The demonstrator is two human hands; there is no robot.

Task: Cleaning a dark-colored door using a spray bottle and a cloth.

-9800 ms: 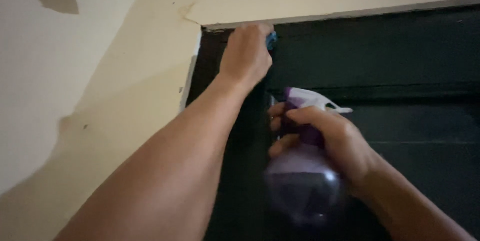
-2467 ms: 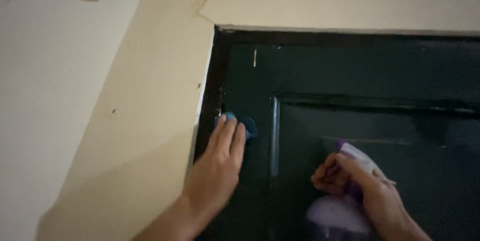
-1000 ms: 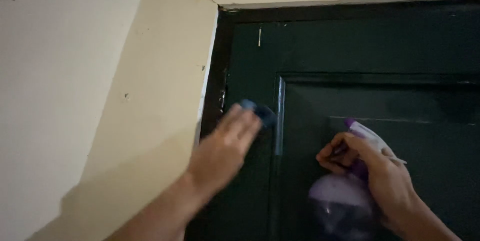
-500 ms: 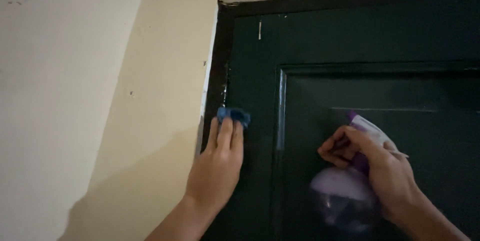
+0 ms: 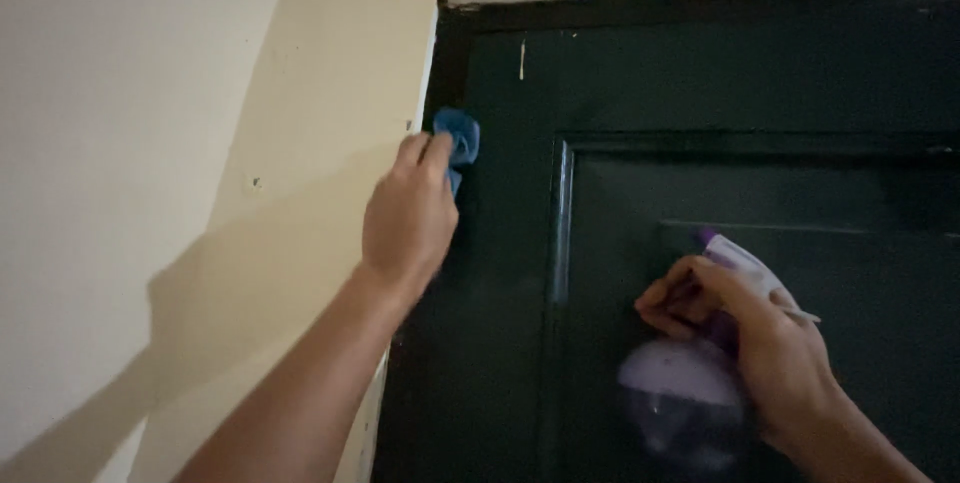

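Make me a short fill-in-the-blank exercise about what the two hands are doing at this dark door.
1. The left hand presses a ____ cloth against the door's left edge.
2. The right hand holds a purple ____ bottle.
3. The door is dark ____.
4. The wall left of the door is painted ____.

Missing words: blue; spray; green; cream

In the last half second the left hand (image 5: 408, 218) has slid the blue cloth (image 5: 458, 139) up the dark door's (image 5: 700, 93) left edge, toward its top corner.
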